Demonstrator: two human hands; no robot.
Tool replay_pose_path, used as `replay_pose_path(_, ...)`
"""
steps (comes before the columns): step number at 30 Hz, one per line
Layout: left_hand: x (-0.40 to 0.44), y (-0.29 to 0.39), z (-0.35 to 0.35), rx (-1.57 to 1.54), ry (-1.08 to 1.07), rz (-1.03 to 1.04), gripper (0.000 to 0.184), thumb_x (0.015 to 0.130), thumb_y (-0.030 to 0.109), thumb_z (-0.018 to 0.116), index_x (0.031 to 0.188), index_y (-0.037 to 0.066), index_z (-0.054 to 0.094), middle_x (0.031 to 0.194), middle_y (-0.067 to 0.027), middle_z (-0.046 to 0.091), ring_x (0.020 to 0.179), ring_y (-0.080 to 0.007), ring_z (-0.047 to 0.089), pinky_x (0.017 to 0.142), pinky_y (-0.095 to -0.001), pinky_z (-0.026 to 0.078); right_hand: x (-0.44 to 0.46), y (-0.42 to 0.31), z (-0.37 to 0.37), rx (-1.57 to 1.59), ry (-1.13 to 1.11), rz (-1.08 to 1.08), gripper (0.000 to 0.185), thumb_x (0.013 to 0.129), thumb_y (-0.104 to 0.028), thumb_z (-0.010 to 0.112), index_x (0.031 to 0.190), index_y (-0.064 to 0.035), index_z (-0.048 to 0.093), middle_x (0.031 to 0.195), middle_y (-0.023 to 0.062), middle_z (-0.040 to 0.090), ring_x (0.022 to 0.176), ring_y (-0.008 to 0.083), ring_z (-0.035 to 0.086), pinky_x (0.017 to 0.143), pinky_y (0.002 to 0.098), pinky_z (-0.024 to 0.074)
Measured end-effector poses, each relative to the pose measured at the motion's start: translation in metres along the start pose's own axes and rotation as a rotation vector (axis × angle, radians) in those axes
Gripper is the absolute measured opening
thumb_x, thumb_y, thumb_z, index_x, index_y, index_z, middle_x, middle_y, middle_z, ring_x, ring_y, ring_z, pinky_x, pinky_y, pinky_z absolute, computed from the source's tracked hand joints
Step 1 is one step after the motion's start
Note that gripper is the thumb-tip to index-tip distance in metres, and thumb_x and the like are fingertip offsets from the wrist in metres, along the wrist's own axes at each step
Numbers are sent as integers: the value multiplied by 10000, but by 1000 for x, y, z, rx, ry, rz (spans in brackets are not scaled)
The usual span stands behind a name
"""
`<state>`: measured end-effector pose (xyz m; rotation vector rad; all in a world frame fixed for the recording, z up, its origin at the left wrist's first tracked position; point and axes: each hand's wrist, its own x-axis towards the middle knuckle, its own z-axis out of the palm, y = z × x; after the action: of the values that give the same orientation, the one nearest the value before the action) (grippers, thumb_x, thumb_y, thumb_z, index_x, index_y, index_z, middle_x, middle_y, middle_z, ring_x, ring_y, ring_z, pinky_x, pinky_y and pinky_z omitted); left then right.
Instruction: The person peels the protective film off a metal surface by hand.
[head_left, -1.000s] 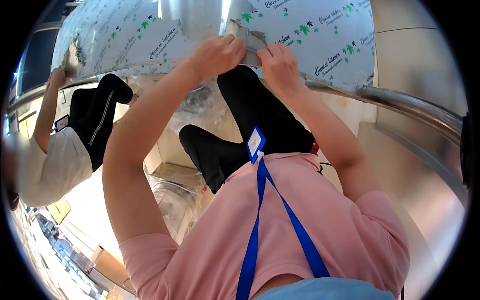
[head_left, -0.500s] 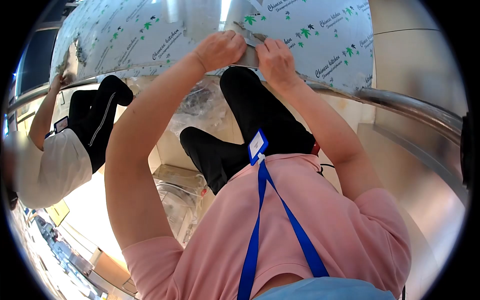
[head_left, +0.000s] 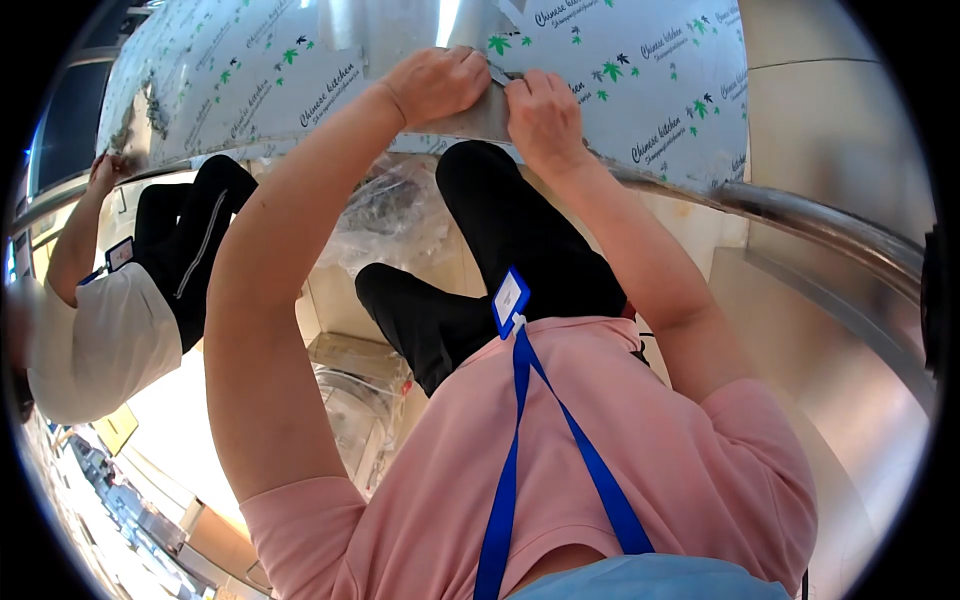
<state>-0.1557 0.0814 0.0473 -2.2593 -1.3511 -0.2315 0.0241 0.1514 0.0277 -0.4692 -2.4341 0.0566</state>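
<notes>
In front of me is a metal surface (head_left: 400, 28) partly covered by printed protective film (head_left: 640, 75) with green leaves and lettering. My left hand (head_left: 437, 86) is closed at the edge of the bare strip, fingertips pinched on the film. Just to its right, my right hand (head_left: 545, 115) is also closed, thumb and fingers pinching the film close to the left fingertips. A small light edge of film shows between the two hands. The fingertips largely hide what they grip.
A co-worker's hand (head_left: 105, 170) touches the same sheet at far left, beside a torn patch of film (head_left: 150, 115). A round metal rail (head_left: 820, 220) runs along the near edge. Crumpled clear plastic (head_left: 390, 215) lies below, near my knees.
Both my hands have shifted slightly forward and left along the surface, still close together. The co-worker's hand has moved a little.
</notes>
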Motion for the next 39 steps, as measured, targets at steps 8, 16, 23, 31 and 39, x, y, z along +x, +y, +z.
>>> replay_pose_path(8,-1,-12,4,-29,-72,86,73,785,145,609,790,72,610,802,-12,542,758,-146,604,585,-252,515,-2,-4,4,28,38,65,35,708,-74,568,677,-65,583,746,86,555,724,266,579,656,352,493)
replay_pose_path(16,2,-12,-2,-41,-142,69,88,803,160,624,792,79,593,825,-16,535,765,-157,587,610,-257,512,-2,-3,6,16,47,42,21,699,-73,580,681,-70,571,740,79,544,719,250,573,649,344,490)
replay_pose_path(23,-7,-12,-28,-521,-152,-375,151,853,148,633,983,75,657,987,-56,606,944,-259,610,794,-364,521,-11,-8,-8,43,-7,-54,13,709,-72,587,701,-80,580,753,76,545,736,247,573,656,346,493)
replay_pose_path(31,13,-26,2,-580,-280,-569,220,835,95,632,1050,100,676,1054,-72,601,1028,-294,574,869,-408,479,-11,-10,-7,147,-27,-108,34,757,-72,588,771,-55,614,792,92,578,767,268,587,691,367,505)
replay_pose_path(39,16,-34,12,-425,-278,-339,96,804,115,650,862,39,657,891,-123,626,851,-270,637,709,-370,520,49,23,3,233,-352,272,223,844,-242,655,982,-78,715,948,149,675,904,352,645,787,443,517)
